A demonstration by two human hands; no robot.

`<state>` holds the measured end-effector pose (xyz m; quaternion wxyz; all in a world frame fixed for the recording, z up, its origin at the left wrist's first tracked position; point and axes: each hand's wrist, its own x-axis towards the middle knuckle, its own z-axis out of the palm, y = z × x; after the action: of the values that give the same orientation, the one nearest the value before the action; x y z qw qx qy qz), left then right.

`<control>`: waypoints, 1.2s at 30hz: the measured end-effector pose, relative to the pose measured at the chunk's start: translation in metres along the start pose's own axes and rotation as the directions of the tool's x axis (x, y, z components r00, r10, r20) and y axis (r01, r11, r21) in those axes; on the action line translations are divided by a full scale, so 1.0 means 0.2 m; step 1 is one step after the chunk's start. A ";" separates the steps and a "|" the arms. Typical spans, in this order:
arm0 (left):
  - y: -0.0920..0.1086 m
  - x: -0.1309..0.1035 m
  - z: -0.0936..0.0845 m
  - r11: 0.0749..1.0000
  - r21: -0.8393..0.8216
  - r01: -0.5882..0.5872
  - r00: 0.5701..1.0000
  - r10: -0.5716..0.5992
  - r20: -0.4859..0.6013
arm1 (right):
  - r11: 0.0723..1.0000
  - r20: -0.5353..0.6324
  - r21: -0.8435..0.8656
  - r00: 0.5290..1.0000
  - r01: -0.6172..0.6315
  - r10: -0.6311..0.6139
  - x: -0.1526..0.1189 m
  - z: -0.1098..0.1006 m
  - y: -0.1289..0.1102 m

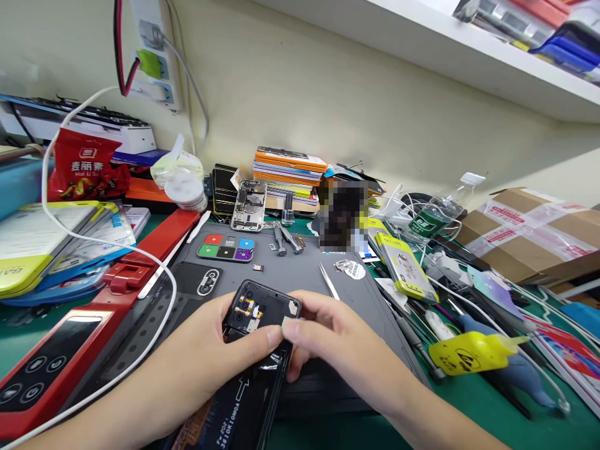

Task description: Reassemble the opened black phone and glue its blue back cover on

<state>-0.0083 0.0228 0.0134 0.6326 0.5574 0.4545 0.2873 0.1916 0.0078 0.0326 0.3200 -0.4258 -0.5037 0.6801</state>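
An opened smartphone (248, 381) is held up at the front of the mat, tilted, its back cover off. Its battery and several small parts near the camera end show. My left hand (225, 340) is closed around its left side, thumb lying across the body. On the upper right edge, my right hand (328, 331) grips it, and both thumb tips meet over the phone. Some of my fingers are hidden beneath it. A dark phone back cover (187, 290) lies on the mat to the left, and tweezers (329, 281) lie just beyond my right hand.
Screwdrivers (287, 240), a sorting tray with coloured squares (226, 248) and a silver phone frame (249, 205) sit at the back of the mat. A red device (51, 362) and white cable are left. At right are a yellow bottle (471, 353), water bottle (429, 219) and cardboard box (520, 231).
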 end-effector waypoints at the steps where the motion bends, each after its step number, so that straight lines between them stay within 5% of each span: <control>1: 0.00 0.00 -0.01 1.000 -0.012 0.005 1.000 -0.005 0.024 | 1.000 0.021 0.011 1.000 -0.012 0.012 0.00 0.00 0.00; 9: 0.00 -0.01 0.01 0.979 -0.200 0.047 0.998 -0.040 0.040 | 1.000 0.020 0.016 1.000 -0.006 0.005 0.00 -0.01 0.02; 16: -0.05 -0.01 -0.03 0.833 -0.527 0.169 0.981 -0.094 0.167 | 0.994 -0.073 0.100 0.996 0.051 -0.044 0.01 -0.06 -0.01; 21: -0.06 -0.02 -0.02 0.853 -0.493 0.169 0.981 -0.098 0.166 | 0.991 -0.045 0.116 0.997 0.066 -0.061 0.02 -0.07 -0.03; 26: -0.11 -0.02 -0.03 0.959 -0.260 0.111 0.993 -0.118 -0.012 | 0.993 -0.073 0.011 0.991 0.114 -0.113 0.01 -0.06 -0.01; 29: -0.12 -0.02 -0.04 0.946 -0.288 0.147 0.982 -0.176 -0.076 | 0.993 -0.085 -0.025 0.989 0.116 -0.118 0.01 -0.06 0.00; 36: -0.05 -0.02 -0.02 0.827 -0.550 0.116 0.980 -0.007 0.197 | 0.990 -0.021 0.044 0.990 0.138 -0.137 0.03 -0.05 0.02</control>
<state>-0.0146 0.0181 0.0041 0.8164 0.3577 0.3073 0.3333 0.1972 0.0155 0.0265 0.3800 -0.3887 -0.5134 0.6640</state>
